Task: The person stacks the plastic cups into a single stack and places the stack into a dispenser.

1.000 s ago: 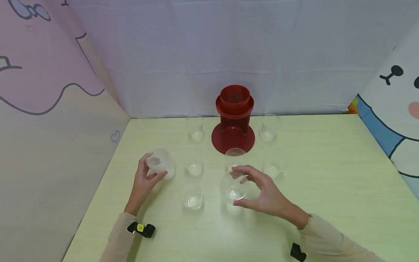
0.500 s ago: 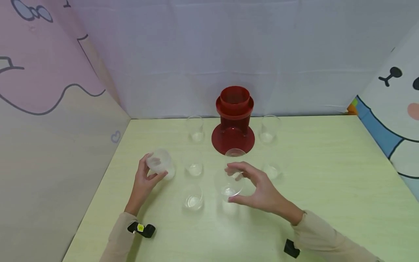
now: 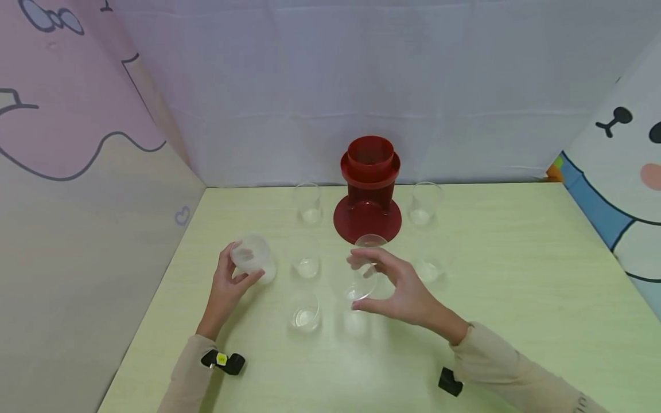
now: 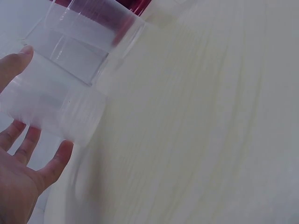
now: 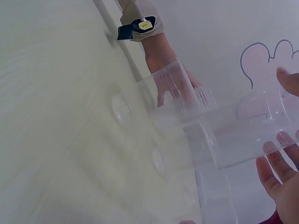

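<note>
Head view: the left hand [image 3: 230, 287] grasps a cloudy-white, round plastic cup [image 3: 253, 255], thumb on the near side and fingers on the far side (I cannot tell whether it is one cup or several nested). The right hand [image 3: 395, 289] grips a colourless, see-through plastic cup [image 3: 356, 289] between thumb and fingers, near the middle of the pale yellow-green wooden table [image 3: 516, 258]. Around it stand more clear plastic cups [image 3: 306, 312], two in the back row flanking a dark red, tiered, round-rimmed vessel [image 3: 370, 178] that rises from a flat red disc [image 3: 367, 223]. One clear cup is partly hidden just behind the right hand. A pale fabric wall [image 3: 320, 74] closes the far side.

Left wrist view: the thumb lies across one side of the cloudy cup and the fingertips [image 4: 65, 148] touch the other; clear cups stand beyond it, with a bit of red behind them.

Right wrist view: the gripped clear cup leans across the picture, lifted apart from the tabletop. Farther off, the left arm in its beige sleeve [image 5: 139, 13] (a black wrist device [image 5: 133, 29] strapped on) shows behind another clear cup.
</note>
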{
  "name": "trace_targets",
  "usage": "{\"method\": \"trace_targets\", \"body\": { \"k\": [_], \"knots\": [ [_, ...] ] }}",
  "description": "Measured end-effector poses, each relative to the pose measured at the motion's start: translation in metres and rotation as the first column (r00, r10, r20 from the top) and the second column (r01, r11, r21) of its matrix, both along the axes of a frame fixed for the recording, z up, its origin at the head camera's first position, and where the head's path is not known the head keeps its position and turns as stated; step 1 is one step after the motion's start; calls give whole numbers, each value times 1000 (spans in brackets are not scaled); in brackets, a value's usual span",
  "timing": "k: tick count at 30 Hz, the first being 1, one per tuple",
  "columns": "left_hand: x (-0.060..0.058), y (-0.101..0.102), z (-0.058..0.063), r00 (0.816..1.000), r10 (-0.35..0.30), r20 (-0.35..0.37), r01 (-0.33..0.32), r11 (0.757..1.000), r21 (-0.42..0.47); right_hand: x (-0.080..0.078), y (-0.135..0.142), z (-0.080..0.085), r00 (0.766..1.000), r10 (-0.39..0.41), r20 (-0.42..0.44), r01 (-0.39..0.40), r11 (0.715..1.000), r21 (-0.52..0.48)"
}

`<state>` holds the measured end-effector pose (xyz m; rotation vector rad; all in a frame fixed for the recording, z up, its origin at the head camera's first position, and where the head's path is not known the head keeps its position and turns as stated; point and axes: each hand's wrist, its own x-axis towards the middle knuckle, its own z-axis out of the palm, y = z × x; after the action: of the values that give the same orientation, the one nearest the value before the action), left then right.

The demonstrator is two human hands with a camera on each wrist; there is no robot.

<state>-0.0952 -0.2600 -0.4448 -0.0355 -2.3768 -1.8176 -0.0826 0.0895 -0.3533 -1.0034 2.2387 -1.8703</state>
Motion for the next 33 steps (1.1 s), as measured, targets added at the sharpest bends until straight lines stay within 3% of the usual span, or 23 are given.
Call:
{"method": "trace_targets", "body": {
  "k": [9,19,30,33],
  "knots": [
    [0,0,0,1000,-1,-2,1,1000,3,-5,-8,1,1000,4,17,-4,1000,-10],
    [0,-1,-2,1000,-2,-11,2,1000,8,-22,-15,-21,1000,26,8,-25,999,-28],
    [0,-2,-2,1000,-3,-6,3,1000,3,-27,-25,-18,999,54,4,-54,998,-38],
    [-1,-2,-2,1000,-5,-9,5,1000,-2,-24,-28,-8,998,63,3,-62,997,-46]
  ]
}}
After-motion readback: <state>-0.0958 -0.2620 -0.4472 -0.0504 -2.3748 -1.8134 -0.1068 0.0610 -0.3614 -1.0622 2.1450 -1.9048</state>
